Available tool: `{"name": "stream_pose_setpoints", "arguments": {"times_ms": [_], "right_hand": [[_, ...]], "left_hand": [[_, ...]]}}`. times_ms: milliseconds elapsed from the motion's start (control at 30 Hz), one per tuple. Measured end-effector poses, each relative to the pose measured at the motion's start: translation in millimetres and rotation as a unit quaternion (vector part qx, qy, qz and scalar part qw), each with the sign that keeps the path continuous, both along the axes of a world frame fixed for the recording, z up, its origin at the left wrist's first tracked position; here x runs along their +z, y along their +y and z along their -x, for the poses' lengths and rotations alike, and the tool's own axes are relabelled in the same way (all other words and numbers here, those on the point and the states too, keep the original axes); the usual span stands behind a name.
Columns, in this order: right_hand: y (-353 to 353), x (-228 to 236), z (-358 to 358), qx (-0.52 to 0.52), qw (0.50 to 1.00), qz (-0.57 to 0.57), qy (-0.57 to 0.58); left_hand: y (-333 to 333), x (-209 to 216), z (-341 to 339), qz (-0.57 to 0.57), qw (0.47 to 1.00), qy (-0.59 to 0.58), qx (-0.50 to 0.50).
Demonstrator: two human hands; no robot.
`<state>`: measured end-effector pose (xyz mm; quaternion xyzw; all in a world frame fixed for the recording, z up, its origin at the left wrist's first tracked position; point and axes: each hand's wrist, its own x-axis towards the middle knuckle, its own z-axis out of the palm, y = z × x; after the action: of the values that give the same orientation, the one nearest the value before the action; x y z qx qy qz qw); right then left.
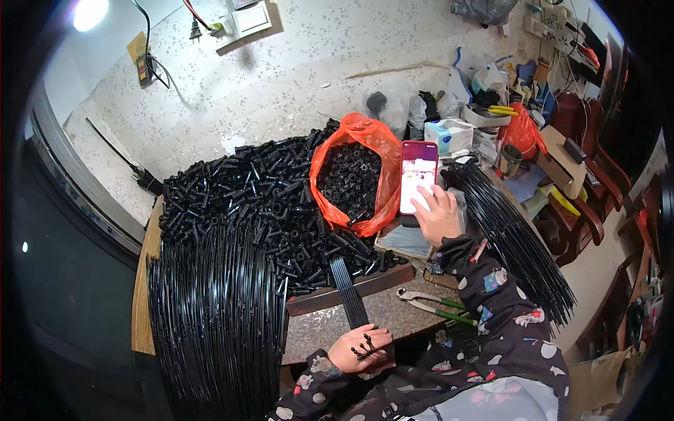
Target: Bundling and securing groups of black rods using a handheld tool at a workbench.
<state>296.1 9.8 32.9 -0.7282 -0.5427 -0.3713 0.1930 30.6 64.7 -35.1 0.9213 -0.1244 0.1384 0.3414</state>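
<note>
My left hand (pixel 357 349) is closed round a small bundle of thin black rods (pixel 347 291) near the table's front edge. Their far ends rest over a low brown ledge (pixel 379 282), and small dark knobbed ends poke out between my fingers. My right hand (pixel 440 216) reaches forward, its fingers partly spread, with fingertips at the lit screen of a propped-up phone (pixel 419 175). Left of the phone, an open orange plastic bag (pixel 324 168) holds many small black ribbed parts (pixel 351 172). Short black tubes (pixel 239 186) are heaped across the table behind the ledge.
Long black rods lie in a thick bundle (pixel 217 316) at the left and another (pixel 519 238) at the right. Green-handled pincers (pixel 432 306) lie by my right forearm. A tissue box (pixel 449 133), a red bag (pixel 521 130) and wooden chairs (pixel 597 161) stand farther right.
</note>
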Motion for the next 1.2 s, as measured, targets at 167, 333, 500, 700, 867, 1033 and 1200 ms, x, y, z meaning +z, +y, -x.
{"name": "stream_pose_setpoints", "arguments": {"times_ms": [167,333,500,700,867,1033,1200], "right_hand": [[-6.4,1.9,-2.5,-0.016,1.000,0.008,0.007],[-7.0,1.5,-3.6,-0.003,1.000,0.005,0.003],[-5.5,4.4,-1.8,-0.004,1.000,-0.001,0.021],[-12.5,5.7,-3.8,0.002,1.000,0.007,0.020],[-6.6,5.6,-1.5,0.033,0.999,0.020,0.024],[2.7,3.4,-1.1,0.015,0.999,0.027,0.021],[7.8,6.4,-2.0,-0.005,1.000,0.022,0.015]], "left_hand": [[-1.6,-0.5,-0.9,0.009,1.000,-0.008,0.008],[-1.3,0.2,-2.4,0.015,1.000,-0.015,0.000],[-0.9,1.7,0.2,0.018,1.000,-0.010,0.013],[-1.5,1.6,-1.5,0.003,1.000,-0.012,0.012],[0.5,-1.6,-1.8,-0.005,1.000,0.000,-0.002],[0.1,-3.1,-1.7,-0.016,1.000,-0.001,-0.004],[-1.7,2.0,-3.5,-0.006,1.000,-0.002,-0.004]]}}
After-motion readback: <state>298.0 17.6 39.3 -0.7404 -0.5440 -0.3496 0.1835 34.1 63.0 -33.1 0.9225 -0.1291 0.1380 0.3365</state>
